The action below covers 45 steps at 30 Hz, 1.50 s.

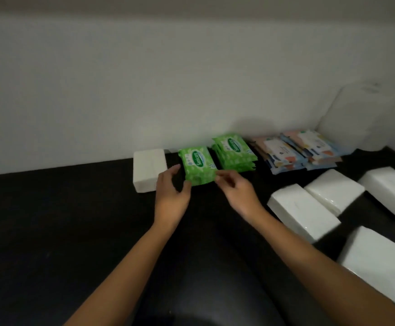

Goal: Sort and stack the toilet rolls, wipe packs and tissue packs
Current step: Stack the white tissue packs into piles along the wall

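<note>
A green wipe pack (197,165) lies on the black table (50,220) near the wall. My left hand (171,196) is at its near left corner and my right hand (237,191) at its near right corner, fingers apart, fingertips at or just off the pack. A stack of green wipe packs (235,152) sits right beside it. Farther right are two piles of pastel wipe packs (283,155) (316,147). A white tissue pack (148,169) lies just left of the green pack.
Several white tissue packs (303,211) (335,190) (390,190) (380,260) lie scattered at the right of the table. A large white wrapped bundle (368,114) leans in the right corner. A white wall (144,90) runs behind everything.
</note>
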Each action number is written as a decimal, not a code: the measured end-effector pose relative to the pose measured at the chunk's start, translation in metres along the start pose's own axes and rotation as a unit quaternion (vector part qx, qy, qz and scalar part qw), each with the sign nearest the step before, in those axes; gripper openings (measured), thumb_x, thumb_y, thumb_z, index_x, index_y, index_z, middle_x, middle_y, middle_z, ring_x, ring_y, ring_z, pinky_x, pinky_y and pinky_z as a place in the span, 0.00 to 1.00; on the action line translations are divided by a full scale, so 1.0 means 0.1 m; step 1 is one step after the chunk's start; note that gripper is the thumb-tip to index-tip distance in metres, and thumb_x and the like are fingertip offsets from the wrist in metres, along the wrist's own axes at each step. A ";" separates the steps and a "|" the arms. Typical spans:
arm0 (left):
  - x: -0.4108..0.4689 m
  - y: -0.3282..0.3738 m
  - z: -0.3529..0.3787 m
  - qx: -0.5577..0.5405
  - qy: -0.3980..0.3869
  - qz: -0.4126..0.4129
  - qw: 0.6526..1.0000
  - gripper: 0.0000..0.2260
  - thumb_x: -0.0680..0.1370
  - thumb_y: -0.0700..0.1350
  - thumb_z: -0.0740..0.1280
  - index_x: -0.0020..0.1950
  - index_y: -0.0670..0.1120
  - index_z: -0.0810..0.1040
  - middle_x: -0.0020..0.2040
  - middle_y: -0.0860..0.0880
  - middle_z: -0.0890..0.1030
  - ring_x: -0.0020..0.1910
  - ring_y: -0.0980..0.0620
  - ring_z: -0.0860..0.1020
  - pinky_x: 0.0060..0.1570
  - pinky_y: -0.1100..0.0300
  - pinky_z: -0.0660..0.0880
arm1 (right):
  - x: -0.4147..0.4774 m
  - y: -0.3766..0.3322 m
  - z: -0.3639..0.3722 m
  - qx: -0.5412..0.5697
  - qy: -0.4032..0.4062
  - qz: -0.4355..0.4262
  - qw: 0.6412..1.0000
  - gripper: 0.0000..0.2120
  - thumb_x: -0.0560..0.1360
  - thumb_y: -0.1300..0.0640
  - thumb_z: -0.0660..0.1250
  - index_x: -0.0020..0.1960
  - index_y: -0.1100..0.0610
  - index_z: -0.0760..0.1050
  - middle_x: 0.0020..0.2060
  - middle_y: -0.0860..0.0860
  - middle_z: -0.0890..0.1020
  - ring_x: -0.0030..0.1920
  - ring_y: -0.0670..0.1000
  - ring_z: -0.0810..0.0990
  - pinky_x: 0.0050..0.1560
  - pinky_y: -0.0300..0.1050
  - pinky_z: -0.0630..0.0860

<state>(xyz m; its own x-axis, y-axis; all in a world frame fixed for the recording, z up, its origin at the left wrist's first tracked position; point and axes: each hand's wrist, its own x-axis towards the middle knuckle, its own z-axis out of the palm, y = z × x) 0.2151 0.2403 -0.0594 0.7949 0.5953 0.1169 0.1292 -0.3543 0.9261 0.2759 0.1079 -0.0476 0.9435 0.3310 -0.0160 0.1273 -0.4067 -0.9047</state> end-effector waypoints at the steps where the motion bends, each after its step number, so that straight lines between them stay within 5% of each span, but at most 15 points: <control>1: -0.06 0.05 0.13 -0.001 -0.023 0.008 1.000 0.19 0.76 0.41 0.65 0.68 0.46 0.69 0.66 0.48 0.71 0.66 0.53 0.70 0.61 0.65 0.64 | -0.02 0.02 -0.19 -0.025 0.018 -0.003 1.000 0.13 0.77 0.59 0.63 0.60 0.61 0.75 0.54 0.56 0.80 0.53 0.48 0.76 0.48 0.30 0.66; 8: -0.43 0.29 0.97 0.046 -0.284 -0.055 0.956 0.24 0.78 0.44 0.63 0.73 0.46 0.63 0.72 0.46 0.67 0.68 0.49 0.69 0.64 0.60 0.67 | -0.16 0.49 -1.29 -0.114 0.076 0.085 0.987 0.16 0.78 0.58 0.61 0.65 0.59 0.71 0.58 0.58 0.78 0.60 0.55 0.75 0.52 0.39 0.65; 13: -0.66 0.38 1.38 0.044 -0.315 -0.102 0.943 0.24 0.78 0.46 0.62 0.74 0.47 0.62 0.71 0.46 0.68 0.69 0.50 0.68 0.66 0.59 0.65 | -0.19 0.74 -1.64 -0.170 0.066 0.123 0.976 0.17 0.78 0.58 0.62 0.66 0.59 0.70 0.62 0.58 0.76 0.63 0.57 0.73 0.63 0.45 0.67; 20: -0.81 0.46 1.72 -0.037 -0.265 -0.206 0.941 0.28 0.77 0.48 0.64 0.75 0.45 0.60 0.68 0.44 0.71 0.65 0.46 0.73 0.65 0.51 0.71 | -0.15 0.99 -1.65 -0.257 -0.005 0.136 0.957 0.23 0.78 0.52 0.60 0.70 0.60 0.66 0.64 0.59 0.74 0.65 0.58 0.72 0.65 0.49 0.68; 24: -0.84 0.50 1.69 -0.114 -0.217 -0.240 0.939 0.23 0.77 0.47 0.63 0.72 0.48 0.65 0.67 0.46 0.72 0.64 0.48 0.73 0.60 0.56 0.71 | -0.14 0.98 -1.55 -0.267 -0.028 0.102 0.958 0.26 0.77 0.47 0.60 0.70 0.58 0.66 0.64 0.58 0.74 0.64 0.57 0.73 0.65 0.51 0.70; 32: -0.83 0.55 1.12 -0.212 -0.065 -0.211 0.952 0.23 0.76 0.51 0.63 0.71 0.53 0.67 0.68 0.49 0.67 0.64 0.48 0.72 0.63 0.45 0.73 | -0.13 0.64 -1.09 -0.105 -0.101 0.055 0.988 0.33 0.73 0.39 0.63 0.71 0.55 0.63 0.63 0.56 0.73 0.61 0.55 0.75 0.59 0.47 0.72; 36: -0.88 0.49 0.71 -0.215 0.010 -0.197 0.957 0.26 0.69 0.54 0.66 0.67 0.54 0.70 0.67 0.48 0.69 0.62 0.48 0.75 0.60 0.45 0.75 | -0.19 0.35 -0.77 -0.067 -0.135 0.012 0.988 0.34 0.71 0.39 0.64 0.72 0.54 0.63 0.64 0.55 0.72 0.60 0.54 0.75 0.58 0.47 0.73; 41: -0.80 0.37 0.18 -0.233 0.064 -0.194 0.951 0.21 0.77 0.44 0.65 0.69 0.50 0.68 0.66 0.47 0.72 0.61 0.47 0.76 0.60 0.45 0.75 | -0.26 -0.01 -0.36 -0.044 -0.145 -0.032 0.988 0.30 0.73 0.45 0.65 0.71 0.56 0.66 0.64 0.55 0.74 0.63 0.55 0.75 0.64 0.54 0.72; 45: -0.57 0.38 -0.27 -0.248 0.068 -0.195 0.946 0.23 0.77 0.44 0.65 0.72 0.49 0.65 0.66 0.46 0.73 0.60 0.47 0.75 0.55 0.51 0.76 | -0.22 -0.29 -0.07 0.015 -0.128 -0.033 0.991 0.21 0.76 0.56 0.64 0.68 0.60 0.69 0.63 0.56 0.75 0.62 0.54 0.74 0.58 0.42 0.71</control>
<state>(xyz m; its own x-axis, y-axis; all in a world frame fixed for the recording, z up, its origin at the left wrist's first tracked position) 0.1586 0.2117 -0.0213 0.6559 0.7104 -0.2550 0.0758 0.2741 0.9587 0.2539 0.1066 -0.0182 0.8245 0.5626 -0.0604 0.1731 -0.3525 -0.9197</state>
